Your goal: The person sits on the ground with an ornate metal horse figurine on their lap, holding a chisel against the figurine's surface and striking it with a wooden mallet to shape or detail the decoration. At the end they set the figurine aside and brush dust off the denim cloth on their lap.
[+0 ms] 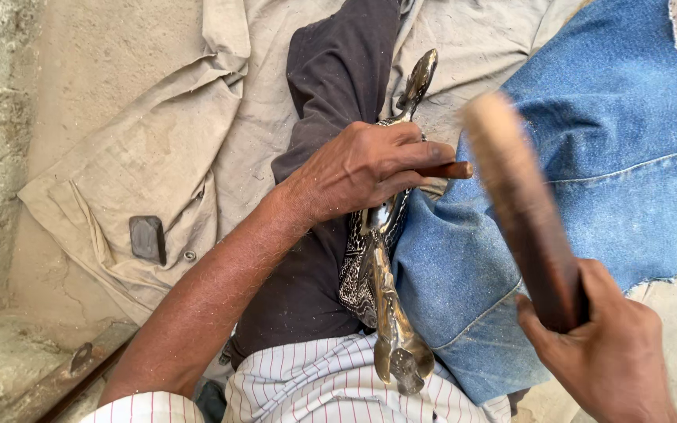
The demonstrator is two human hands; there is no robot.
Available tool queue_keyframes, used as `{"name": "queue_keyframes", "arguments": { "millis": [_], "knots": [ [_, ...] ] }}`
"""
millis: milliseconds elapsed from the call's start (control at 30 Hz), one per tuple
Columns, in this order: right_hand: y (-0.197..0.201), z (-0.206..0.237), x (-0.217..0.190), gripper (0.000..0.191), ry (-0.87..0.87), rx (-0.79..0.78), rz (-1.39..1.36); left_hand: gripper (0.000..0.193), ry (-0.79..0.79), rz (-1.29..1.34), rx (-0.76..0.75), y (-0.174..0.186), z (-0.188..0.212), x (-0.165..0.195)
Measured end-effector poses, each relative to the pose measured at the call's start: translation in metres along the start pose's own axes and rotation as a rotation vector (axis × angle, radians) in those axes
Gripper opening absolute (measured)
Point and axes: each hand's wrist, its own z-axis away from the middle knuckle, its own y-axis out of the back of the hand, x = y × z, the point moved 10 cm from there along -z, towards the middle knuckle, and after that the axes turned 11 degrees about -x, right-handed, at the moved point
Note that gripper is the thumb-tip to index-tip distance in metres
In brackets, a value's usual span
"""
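Chisel (444,170) in left hand (362,168), mallet (523,207) in right hand (601,356)

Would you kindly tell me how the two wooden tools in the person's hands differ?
The thick wooden stick in the right hand is large, raised and motion-blurred; the thin brown rod in the left hand is small, sharp and lies level over the shiny metal figurine. The stick is gripped at its bottom end; the rod mostly hides inside the fist. Both are brownish.

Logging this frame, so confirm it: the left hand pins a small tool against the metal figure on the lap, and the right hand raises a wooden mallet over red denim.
Wrong colour only. The head view shows the denim is blue, not red; the left hand, tool, metal figure, right hand and mallet are as stated.
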Motion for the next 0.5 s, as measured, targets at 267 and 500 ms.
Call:
{"name": "queue_keyframes", "arguments": {
  "millis": [267, 500],
  "knots": [
    [-0.029, 0.008, 0.002, 0.057, 0.153, 0.111, -0.417, 0.039, -0.136, 0.048, -0.158, 0.001, -0.021, 0.011],
    [-0.033, 0.043, 0.024, 0.033, 0.27, 0.506, -1.332, 0.03, -0.08, 0.039, -0.143, -0.003, -0.018, 0.003]
  ]
}}
